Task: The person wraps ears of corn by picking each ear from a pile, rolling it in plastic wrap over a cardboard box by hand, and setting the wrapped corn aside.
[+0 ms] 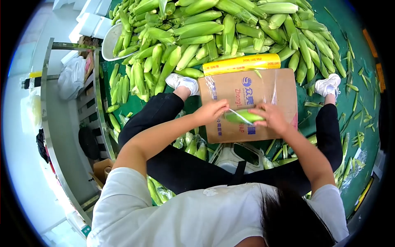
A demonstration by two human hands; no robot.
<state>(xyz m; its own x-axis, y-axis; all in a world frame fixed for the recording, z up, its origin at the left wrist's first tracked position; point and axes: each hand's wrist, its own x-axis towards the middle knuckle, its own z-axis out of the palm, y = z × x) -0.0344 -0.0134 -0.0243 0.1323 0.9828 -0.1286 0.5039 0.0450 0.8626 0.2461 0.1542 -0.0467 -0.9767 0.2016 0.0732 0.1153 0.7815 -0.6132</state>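
Note:
My right hand (271, 117) is closed around one end of an ear of corn (236, 117) in its green husk, slightly blurred. My left hand (212, 111) is closed on a thin, pale, blade-like strip (241, 117) that slants across the ear; its exact kind cannot be made out. Both hands are above a brown cardboard box (220, 92) with blue and red print, between my knees. A long yellow box (242, 64) lies along the cardboard's far edge.
A large heap of husked-green corn ears (197, 31) fills the far side of the green floor (331, 16). A white basin (110, 43) stands at the left, beside a metal frame (68, 173). A white plastic stool (222, 154) is below me. Husk scraps (360, 138) litter the right.

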